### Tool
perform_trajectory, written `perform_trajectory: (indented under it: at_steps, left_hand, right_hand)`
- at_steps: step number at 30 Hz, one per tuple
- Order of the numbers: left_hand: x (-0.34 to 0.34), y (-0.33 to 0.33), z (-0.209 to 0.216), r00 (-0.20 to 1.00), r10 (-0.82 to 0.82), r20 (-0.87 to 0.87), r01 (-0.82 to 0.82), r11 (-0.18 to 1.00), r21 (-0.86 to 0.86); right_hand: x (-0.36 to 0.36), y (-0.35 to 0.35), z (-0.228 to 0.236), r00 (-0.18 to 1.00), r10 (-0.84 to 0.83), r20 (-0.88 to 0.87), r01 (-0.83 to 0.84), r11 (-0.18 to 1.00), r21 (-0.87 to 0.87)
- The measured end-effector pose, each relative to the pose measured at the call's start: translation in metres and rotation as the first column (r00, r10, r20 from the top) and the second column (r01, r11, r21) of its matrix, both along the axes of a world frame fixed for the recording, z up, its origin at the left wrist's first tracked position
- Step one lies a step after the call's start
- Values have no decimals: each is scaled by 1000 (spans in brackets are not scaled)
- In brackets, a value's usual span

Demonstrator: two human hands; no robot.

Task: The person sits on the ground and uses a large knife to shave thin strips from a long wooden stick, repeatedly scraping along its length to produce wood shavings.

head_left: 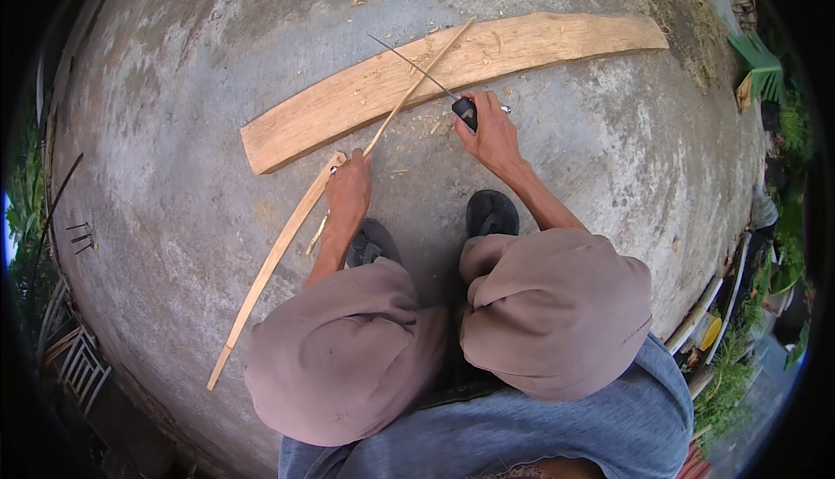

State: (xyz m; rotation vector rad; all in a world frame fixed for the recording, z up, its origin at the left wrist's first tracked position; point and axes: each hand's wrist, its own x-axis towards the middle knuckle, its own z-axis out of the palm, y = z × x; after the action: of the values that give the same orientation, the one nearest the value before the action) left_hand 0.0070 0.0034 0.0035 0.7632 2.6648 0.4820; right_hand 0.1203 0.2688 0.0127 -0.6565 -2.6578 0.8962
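Observation:
My left hand (348, 190) is closed around a thin pale wooden stick (417, 88). The stick slants up to the right over a long plank (565, 36), and a short piece of pale wood sticks out below the hand. A wider wooden strip (277, 269) has its upper end against the same hand; whether the fingers grip it too, I cannot tell. In my right hand (494, 136) is the black handle (465, 113) of a knife. Its narrow blade (409, 61), seen edge-on, points up to the left and crosses the stick above the plank.
Wood shavings (435, 123) lie on the plank and the stained concrete floor (165, 149). My dark footwear (492, 214) stands close below the hands, between my bent knees. Green plants (791, 123) edge the right side, and a white slatted frame (84, 371) is at lower left.

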Motion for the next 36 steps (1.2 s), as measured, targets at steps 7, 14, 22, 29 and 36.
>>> perform_trajectory:
  at_steps: [7,14,22,29,36]
  left_hand:
    - [15,26,-12,996,12,88,-16,999,43]
    - [13,25,-9,995,9,96,-16,997,75]
    - [13,25,-12,995,1,96,-11,995,101]
    - [14,29,-11,994,30,100,-39,996,83]
    - [16,30,-13,992,19,127,-31,996,87]
  right_hand:
    - [1,16,-1,948,201,248,-225,972,73]
    - [-9,16,-1,939,183,290,-279,901,332]
    - [-4,10,5,947,217,239,-292,889,352]
    - [-8,5,5,949,203,241,-265,929,260]
    - [-10,5,-6,940,96,328,-161,971,176]
